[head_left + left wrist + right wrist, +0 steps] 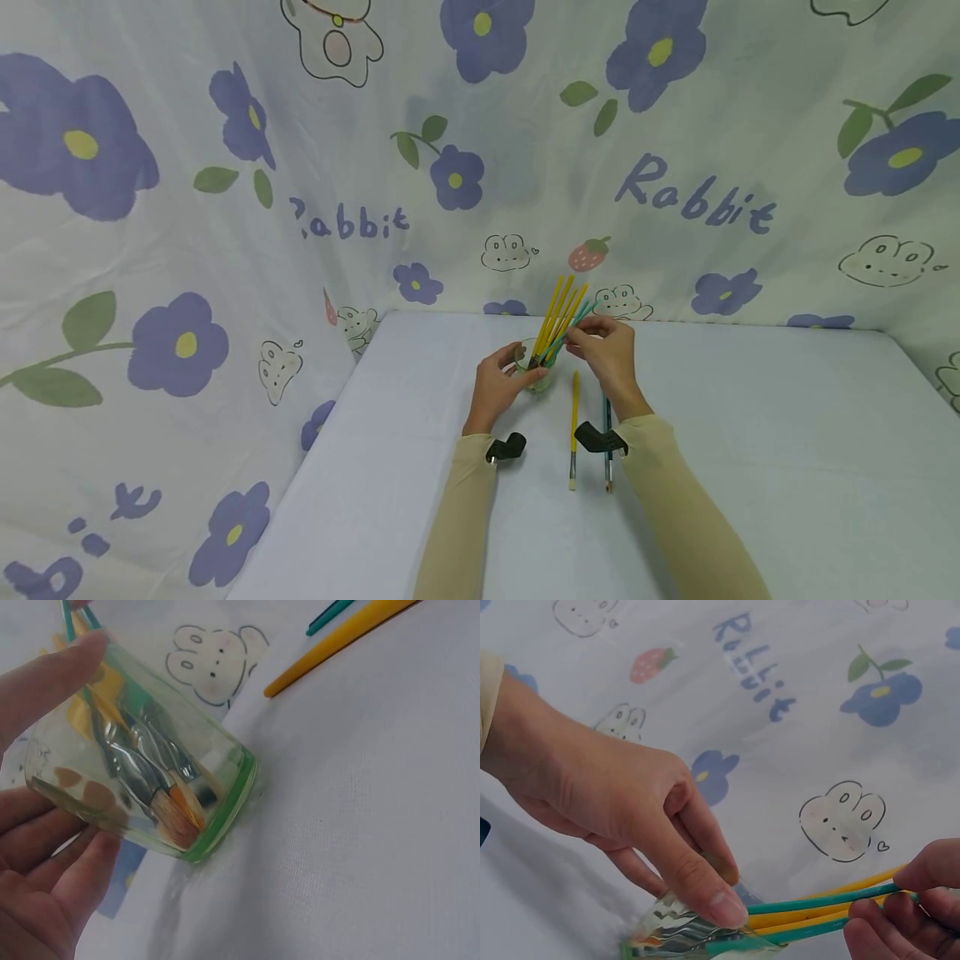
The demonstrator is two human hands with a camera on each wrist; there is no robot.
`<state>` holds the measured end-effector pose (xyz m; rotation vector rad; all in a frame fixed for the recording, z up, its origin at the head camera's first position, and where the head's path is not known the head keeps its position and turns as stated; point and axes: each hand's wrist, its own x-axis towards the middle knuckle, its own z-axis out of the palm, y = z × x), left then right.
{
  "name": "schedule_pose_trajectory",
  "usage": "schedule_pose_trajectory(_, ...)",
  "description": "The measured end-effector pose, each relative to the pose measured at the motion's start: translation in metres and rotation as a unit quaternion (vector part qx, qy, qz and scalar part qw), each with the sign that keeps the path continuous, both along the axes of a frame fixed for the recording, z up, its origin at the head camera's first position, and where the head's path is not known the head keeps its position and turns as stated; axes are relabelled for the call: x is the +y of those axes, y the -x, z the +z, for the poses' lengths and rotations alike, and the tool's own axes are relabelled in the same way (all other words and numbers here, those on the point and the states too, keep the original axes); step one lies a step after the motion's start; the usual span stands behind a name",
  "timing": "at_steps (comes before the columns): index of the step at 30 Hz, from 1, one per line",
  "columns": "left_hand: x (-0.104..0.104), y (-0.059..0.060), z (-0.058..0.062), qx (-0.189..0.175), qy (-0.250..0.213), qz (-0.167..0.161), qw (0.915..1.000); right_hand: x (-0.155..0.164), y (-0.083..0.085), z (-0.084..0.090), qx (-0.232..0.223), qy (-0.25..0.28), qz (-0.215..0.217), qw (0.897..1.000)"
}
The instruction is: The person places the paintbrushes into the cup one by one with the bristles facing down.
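Left grip [498, 387] holding, right grip [607, 346] pinching, both over the white surface [712, 467]! My left clasps the glass [238, 780]; my right pinches teal brushes [821, 898] that reach inside. Yellow brushes [556, 317] already stand in there, so I'd call it mostly done: one loose yellow brush [574, 417] and at least one darker brush [607, 471] lie outside.

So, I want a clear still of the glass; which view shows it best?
Left wrist view: the glass is large there, its green base and the brushes inside showing. The head view has it small, partly behind the left hand; the right wrist view crops it below.
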<state>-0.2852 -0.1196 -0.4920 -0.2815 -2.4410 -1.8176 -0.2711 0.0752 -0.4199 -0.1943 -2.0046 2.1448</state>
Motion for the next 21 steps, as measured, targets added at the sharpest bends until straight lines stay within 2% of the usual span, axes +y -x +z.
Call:
schedule_pose_trajectory(14,0.0,0.0,-0.001,-0.003,-0.002,0.002,1.0,0.009,-0.008,0.001,0.015,-0.027,-0.008,0.999)
schedule_pose_trajectory(21,0.0,0.001,-0.001,0.0,0.006,0.004,1.0,0.027,-0.012,0.003,0.016,-0.008,-0.032,0.999)
